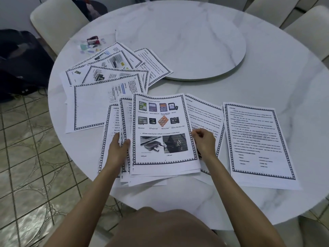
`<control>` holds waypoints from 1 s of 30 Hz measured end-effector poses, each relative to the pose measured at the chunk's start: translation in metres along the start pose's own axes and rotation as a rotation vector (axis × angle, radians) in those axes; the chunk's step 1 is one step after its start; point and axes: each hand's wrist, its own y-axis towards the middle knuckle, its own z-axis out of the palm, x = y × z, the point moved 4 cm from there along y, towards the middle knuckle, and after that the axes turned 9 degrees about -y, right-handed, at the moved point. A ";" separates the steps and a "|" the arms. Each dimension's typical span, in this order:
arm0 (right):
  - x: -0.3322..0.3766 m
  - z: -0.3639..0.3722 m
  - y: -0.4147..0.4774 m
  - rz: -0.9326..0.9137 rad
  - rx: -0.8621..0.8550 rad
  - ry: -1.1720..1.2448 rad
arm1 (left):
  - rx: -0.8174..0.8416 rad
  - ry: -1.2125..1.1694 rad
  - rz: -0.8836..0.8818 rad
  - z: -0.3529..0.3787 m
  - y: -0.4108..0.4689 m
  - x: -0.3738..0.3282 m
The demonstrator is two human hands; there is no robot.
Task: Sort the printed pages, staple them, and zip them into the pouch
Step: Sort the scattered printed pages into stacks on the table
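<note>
Two hands, left (pixel 118 148) and right (pixel 203 142), grip one page stack (pixel 163 122) beside one separate sheet (pixel 258 139).

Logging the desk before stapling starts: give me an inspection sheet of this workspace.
Surface: round white marble table with a turntable on it.
Job's things: front stack topped by a picture page; text pages to its right; loose pages fanned far left.
Clutter: small red item and scraps near the far-left edge.
Hands: left hand grips the front stack's left edge; right hand pinches the picture page's right edge.
Cables: possibly a thin cord on the tiled floor beside the black bag.
Surroundings: white chairs around the table.
</note>
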 end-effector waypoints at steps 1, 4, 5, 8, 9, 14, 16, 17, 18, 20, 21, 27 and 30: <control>0.001 0.000 -0.001 -0.002 -0.003 0.016 | 0.001 -0.002 -0.005 0.000 0.000 0.001; 0.004 0.000 -0.003 -0.015 -0.019 0.041 | -0.002 0.006 0.016 0.000 -0.001 -0.001; 0.005 -0.001 -0.003 -0.018 -0.024 0.049 | -0.004 0.002 0.016 0.000 -0.002 -0.001; 0.007 -0.002 -0.003 0.000 -0.002 0.069 | -0.012 -0.001 0.032 0.001 -0.004 -0.003; 0.007 -0.002 -0.003 0.022 0.027 0.076 | -0.010 -0.005 0.032 0.001 -0.004 -0.004; -0.002 0.001 0.004 0.211 0.130 0.208 | 0.037 -0.050 0.034 0.001 -0.009 -0.004; -0.006 0.002 0.004 0.267 0.155 0.269 | 0.055 -0.087 0.020 0.001 -0.010 -0.005; -0.008 0.002 0.004 0.283 0.163 0.290 | 0.067 -0.102 0.021 0.001 -0.010 -0.006; -0.007 0.002 0.003 0.294 0.168 0.309 | 0.082 -0.115 0.022 0.002 -0.012 -0.008; -0.007 0.002 0.001 0.309 0.171 0.341 | 0.111 -0.144 0.019 0.003 -0.013 -0.010; -0.007 0.002 0.000 0.312 0.169 0.349 | 0.127 -0.163 0.015 0.003 -0.014 -0.010; -0.009 0.004 0.000 0.314 0.151 0.337 | 0.187 -0.295 -0.047 0.002 -0.017 -0.010; -0.007 0.003 -0.001 0.320 0.148 0.361 | 0.206 -0.321 -0.071 0.002 -0.017 -0.011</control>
